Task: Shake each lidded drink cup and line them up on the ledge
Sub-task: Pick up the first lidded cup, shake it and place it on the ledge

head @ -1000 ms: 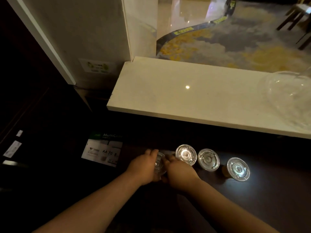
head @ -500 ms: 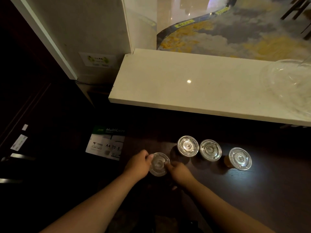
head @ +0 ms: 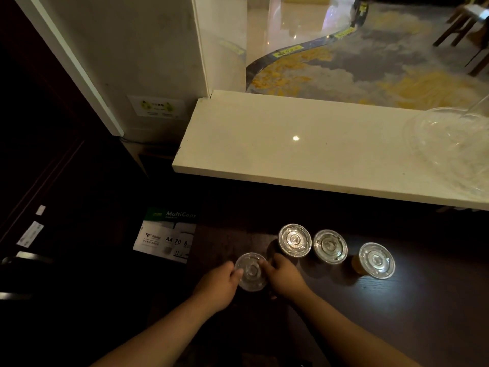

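Note:
Several clear-lidded drink cups stand on a dark wooden counter [head: 397,308] below a pale stone ledge [head: 291,152]. My left hand [head: 218,286] and my right hand [head: 284,275] both grip the leftmost cup [head: 250,270] from either side; its lid faces up. To its right stand three more cups in a row: one [head: 295,240], a second [head: 330,246] and a third [head: 375,259] holding amber drink. The held cup's body is hidden by my hands.
A clear plastic dome cover [head: 449,149] lies at the ledge's right end. A pack of A4 copy paper [head: 166,238] sits left of the cups. A white pillar [head: 148,62] rises at the ledge's left end. Carpeted floor lies beyond.
My hands have drawn the leftmost cup a little nearer to me and away from the row; the view has tilted so the ledge sits higher. The other three cups stayed put.

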{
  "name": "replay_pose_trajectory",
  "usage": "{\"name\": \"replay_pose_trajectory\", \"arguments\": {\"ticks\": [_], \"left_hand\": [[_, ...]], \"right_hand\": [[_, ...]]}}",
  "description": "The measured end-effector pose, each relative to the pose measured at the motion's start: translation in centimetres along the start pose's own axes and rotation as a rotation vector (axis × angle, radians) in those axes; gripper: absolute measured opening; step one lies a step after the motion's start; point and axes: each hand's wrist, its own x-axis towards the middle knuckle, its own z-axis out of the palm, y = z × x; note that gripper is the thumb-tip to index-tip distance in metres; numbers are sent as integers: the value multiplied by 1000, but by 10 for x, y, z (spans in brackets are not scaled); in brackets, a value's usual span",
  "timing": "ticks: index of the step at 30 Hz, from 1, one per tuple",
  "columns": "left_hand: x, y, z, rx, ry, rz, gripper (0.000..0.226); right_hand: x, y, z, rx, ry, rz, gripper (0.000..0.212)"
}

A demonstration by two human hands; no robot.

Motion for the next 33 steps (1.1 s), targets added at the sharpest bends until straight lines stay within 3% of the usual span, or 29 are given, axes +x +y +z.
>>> {"name": "replay_pose_trajectory", "arguments": {"ticks": [6,9,13,16,19,22,24,26,29,33], "left_hand": [[8,14,-12,10,69,-77,40],[14,15,-8,36,64,-5,38],[2,9,2,113,138,60,27],[-2,21,9,205,275,192,60],[1,42,20,367,141,299,87],[7,52,30,547,7,240,97],[7,55,29,619,13,244,92],[7,56,19,518,30,257,81],[-2,60,-5,142,49,215,67],[-17,78,-48,-233,49,325,66]], "right_hand": [[-6,2,-3,24,0,33,33],[-9,16,0,-16,-63,24,32],[5,12,-2,22,63,-7,32],[12,7,-5,150,5,74,37],[14,15,-6,420,-66,219,49],[12,30,-2,852,-170,385,49],[10,33,-2,899,-221,428,49],[8,33,-1,851,-274,431,42],[-1,20,-9,806,-339,384,44],[-14,-14,-39,948,-507,242,48]]}}
